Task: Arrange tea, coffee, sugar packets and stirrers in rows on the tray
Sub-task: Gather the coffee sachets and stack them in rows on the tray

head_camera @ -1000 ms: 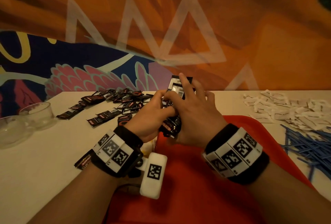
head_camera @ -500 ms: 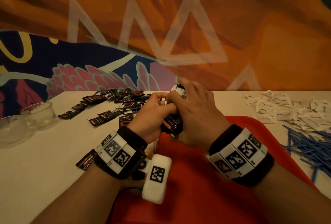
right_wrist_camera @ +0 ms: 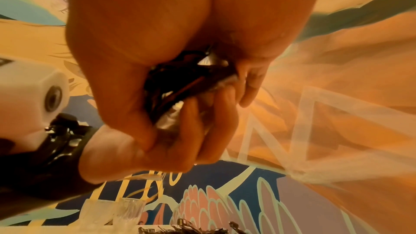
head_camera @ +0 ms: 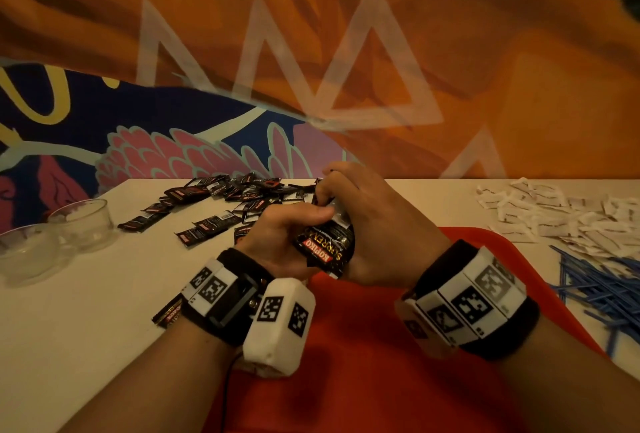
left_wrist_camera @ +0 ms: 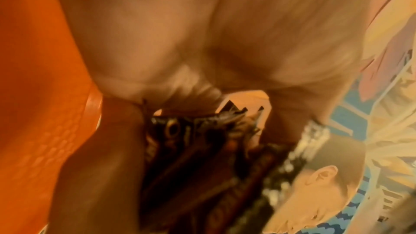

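Red plastic tray (head_camera: 363, 380) nearest, low in the head view, spread beneath both forearms on a pale table (head_camera: 69, 346). Black wrist straps with white coded tags on both arms; a white camera block (head_camera: 280, 325) slung under the left strap. One dark sachet (head_camera: 169, 315) flat on the table, half hidden under the left wrist. Just above the tray's far part, left hand (head_camera: 287, 238) and right hand (head_camera: 377, 232) pressed together around a bundle of black coffee sachets (head_camera: 327, 249), red-and-white Kopiko lettering upside down on the outermost one. Left fingers curled round the bundle from the left, thumb laid across its top; right fingers wrapped over the far end, palm against the right side: both clenched on the same stack, held off the tray surface. Same clasp from the right wrist view, dark foil edges (right_wrist_camera: 180, 84) squeezed between the two palms; left wrist view blurred, black packets (left_wrist_camera: 202, 149) jammed under the fingers beside the tray's orange-red edge (left_wrist_camera: 45, 113). Farther left, two clear glass bowls (head_camera: 52, 238) side by side near the table edge. Beyond the hands, loose coffee sachets (head_camera: 221, 204) scattered across the table's far left. On the right, blue stirrers (head_camera: 602, 290) heaped just beside the tray, white sugar packets (head_camera: 561, 214) piled behind them. Farthest, a painted wall in orange, navy and pink.
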Motion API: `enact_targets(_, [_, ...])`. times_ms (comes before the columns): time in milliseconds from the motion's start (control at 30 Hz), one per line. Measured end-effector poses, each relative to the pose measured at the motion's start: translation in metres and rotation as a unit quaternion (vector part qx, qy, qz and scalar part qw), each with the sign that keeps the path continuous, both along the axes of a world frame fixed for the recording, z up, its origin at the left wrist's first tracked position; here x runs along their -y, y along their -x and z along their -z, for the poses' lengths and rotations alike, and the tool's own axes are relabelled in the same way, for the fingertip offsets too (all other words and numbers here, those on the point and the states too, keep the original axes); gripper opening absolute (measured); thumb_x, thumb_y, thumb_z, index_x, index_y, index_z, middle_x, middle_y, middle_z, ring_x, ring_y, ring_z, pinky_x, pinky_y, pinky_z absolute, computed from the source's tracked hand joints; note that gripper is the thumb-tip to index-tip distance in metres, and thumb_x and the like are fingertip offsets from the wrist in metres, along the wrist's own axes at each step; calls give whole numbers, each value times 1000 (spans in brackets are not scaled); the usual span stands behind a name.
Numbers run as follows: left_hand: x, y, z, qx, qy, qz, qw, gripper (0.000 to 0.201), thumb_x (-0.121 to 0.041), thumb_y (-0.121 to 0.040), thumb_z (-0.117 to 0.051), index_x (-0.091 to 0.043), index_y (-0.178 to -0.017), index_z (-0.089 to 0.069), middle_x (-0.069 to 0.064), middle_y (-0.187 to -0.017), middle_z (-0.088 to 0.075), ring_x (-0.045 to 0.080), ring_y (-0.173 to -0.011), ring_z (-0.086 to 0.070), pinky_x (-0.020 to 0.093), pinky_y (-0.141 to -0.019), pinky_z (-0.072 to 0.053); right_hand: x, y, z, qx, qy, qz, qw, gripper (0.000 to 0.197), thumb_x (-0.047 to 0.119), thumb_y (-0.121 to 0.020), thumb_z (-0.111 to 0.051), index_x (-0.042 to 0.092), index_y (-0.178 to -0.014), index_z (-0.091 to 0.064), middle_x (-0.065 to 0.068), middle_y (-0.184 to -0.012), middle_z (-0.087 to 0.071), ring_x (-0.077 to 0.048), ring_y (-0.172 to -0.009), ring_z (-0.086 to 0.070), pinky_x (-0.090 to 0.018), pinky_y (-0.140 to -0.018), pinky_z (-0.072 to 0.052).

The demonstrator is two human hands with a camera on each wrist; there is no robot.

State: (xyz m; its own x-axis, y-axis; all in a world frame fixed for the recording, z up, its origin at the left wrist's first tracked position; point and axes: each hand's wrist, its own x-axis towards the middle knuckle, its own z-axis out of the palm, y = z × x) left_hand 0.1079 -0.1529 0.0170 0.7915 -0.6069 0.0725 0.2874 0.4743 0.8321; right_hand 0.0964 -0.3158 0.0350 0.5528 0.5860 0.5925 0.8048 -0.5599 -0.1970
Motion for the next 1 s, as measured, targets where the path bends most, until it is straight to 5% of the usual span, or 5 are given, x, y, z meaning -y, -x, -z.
enact_targets(200, [5,3,3,14,6,-1,1000,28,-14,-70,-85,-5,-95,-76,11,-92,-73,24,-88,-73,36,-81,-59,1,2,-1,-14,5,7,1000,70,44,-63,-81,29,-116,-38,-1,-132,-46,-28,-117,-52,-47,-85,-52])
enact_targets(367, [13,6,-1,21,-39,-48,998,27,-9,-61,-83,-5,-86,-74,12,-81,-69,22,-74,-70,32,-67,-58,6,3,-7,-65,41,16,997,99,86,-40,-65,34,-118,-33,5,-138,-38,-23,-142,-30,-53,-106,-39])
enact_targets(633, [19,6,-9,36,-99,-160,982,15,3,-74,-62,0,-89,-60,14,-72,-63,23,-64,-67,30,-55,-55,9,17,-20,-157,79,77,981,96,78,-45,-76,39,-122,-34,6,-164,8,-18,-151,17,-53,-120,-15])
enact_targets(800, [21,3,-7,54,-59,-159,984,19,9,-90,-45,-2,-91,-59,12,-74,-65,23,-67,-69,32,-57,-56,11,22,-26,-163,93,83,979,97,73,-49,-81,42,-127,-32,11,-163,13,-17,-149,21,-51,-121,-12])
enact_targets(1000, [19,8,-7,49,-61,-88,993,13,1,-77,-60,-9,-83,-67,9,-76,-65,21,-71,-67,32,-63,-54,2,15,-15,-82,103,110,985,91,76,-42,-80,35,-106,-30,-2,-163,2,-29,-152,3,-54,-116,-26])
